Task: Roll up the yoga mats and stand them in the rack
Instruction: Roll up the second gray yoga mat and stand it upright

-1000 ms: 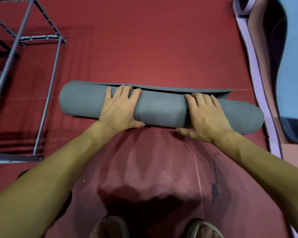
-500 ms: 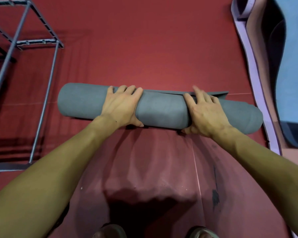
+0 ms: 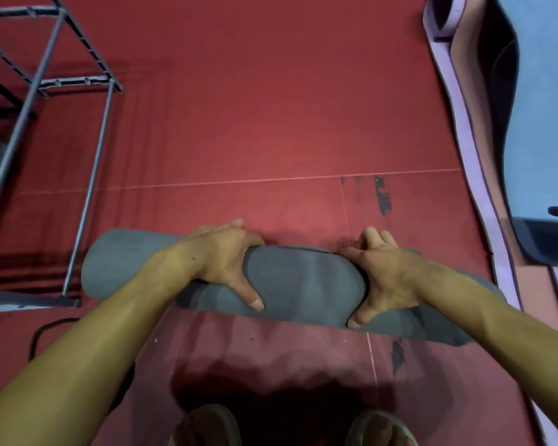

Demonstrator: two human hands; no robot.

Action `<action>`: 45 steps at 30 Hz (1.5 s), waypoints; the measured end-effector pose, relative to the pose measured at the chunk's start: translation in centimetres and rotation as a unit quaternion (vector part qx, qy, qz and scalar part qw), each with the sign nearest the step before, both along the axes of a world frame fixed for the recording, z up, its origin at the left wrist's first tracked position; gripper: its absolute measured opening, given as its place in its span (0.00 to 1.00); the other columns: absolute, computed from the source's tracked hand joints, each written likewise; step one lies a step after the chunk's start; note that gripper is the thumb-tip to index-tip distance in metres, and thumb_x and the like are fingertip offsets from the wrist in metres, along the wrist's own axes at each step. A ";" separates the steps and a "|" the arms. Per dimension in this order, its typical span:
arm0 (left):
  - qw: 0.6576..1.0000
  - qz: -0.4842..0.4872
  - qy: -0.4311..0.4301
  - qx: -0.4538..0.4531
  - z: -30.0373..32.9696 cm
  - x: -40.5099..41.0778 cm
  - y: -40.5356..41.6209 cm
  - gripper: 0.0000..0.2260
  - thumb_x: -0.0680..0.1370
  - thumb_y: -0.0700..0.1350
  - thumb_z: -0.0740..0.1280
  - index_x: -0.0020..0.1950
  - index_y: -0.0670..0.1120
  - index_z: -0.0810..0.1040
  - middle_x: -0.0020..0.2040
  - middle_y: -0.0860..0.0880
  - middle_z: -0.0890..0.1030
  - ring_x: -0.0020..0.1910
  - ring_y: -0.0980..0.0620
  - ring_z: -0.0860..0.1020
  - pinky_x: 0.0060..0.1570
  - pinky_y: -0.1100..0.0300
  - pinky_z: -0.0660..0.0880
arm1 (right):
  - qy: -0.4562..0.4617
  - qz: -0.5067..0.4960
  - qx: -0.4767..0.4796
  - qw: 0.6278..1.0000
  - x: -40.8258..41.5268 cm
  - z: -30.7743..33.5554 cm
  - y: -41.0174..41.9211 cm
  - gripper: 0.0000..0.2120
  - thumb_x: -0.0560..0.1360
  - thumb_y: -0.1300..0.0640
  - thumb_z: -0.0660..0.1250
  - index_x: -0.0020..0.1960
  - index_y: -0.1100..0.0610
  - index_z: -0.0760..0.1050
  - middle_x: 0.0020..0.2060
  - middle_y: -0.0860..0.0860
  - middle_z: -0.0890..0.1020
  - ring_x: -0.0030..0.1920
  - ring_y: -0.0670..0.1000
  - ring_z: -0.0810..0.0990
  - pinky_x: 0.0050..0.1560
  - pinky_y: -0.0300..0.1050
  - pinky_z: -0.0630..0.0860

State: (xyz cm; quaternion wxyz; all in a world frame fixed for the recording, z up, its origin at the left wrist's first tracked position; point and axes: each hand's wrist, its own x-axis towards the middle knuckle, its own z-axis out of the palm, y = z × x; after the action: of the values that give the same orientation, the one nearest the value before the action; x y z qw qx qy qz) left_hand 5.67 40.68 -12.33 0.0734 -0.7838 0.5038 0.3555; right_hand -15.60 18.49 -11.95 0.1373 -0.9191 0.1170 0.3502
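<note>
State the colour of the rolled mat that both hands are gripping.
Grey; the rolled mat shows plainly in the head view.

Red padded floor (image 3: pixel 271 107) with thin seam lines — dark scuff marks, black cable (image 3: pixel 45 333) lower left

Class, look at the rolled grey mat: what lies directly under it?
The grey mat, gripped by the left hand and right hand, lies over the red floor. The roll covers the floor beneath it, and whether it touches cannot be seen.

I see red floor (image 3: pixel 271 107) with pale seam lines, black scuff (image 3: pixel 382 196) (paint or tape, can't tell), black cable (image 3: pixel 45 329) lower left.
</note>
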 end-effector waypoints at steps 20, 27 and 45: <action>0.989 -0.015 -0.121 -0.086 -0.9 -5.0 -2.7 0.53 0.56 0.81 0.69 0.76 0.58 0.64 0.66 0.53 0.72 0.63 0.46 0.72 0.65 0.44 0.71 | -0.080 -0.094 0.074 0.990 -0.6 -0.8 -4.0 0.56 0.53 0.13 0.66 0.76 0.37 0.69 0.60 0.45 0.73 0.63 0.52 0.73 0.66 0.58 0.76; 0.947 -0.105 -0.237 -0.191 -2.5 -11.6 -5.5 0.54 0.62 0.61 0.81 0.81 0.47 0.60 0.71 0.41 0.70 0.65 0.37 0.72 0.68 0.35 0.67 | -0.162 -0.151 -0.008 0.975 -2.9 -1.2 -2.6 0.43 0.68 0.21 0.65 0.74 0.45 0.68 0.63 0.48 0.80 0.65 0.55 0.77 0.60 0.52 0.72; 0.945 -0.102 -0.231 -0.208 -3.4 -8.5 -7.9 0.53 0.60 0.69 0.72 0.79 0.45 0.63 0.72 0.43 0.73 0.65 0.40 0.75 0.60 0.43 0.73 | -0.522 -0.502 -0.001 0.689 -8.1 -5.9 5.6 0.20 0.72 0.49 0.81 0.58 0.53 0.76 0.52 0.47 0.76 0.52 0.54 0.78 0.52 0.61 0.78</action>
State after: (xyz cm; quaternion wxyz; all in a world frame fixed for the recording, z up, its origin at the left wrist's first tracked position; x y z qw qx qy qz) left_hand -2.79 32.78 -15.75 0.0589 -0.7865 0.6133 0.0420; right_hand -23.72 24.14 -17.86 0.3306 -0.7579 0.4710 -0.3074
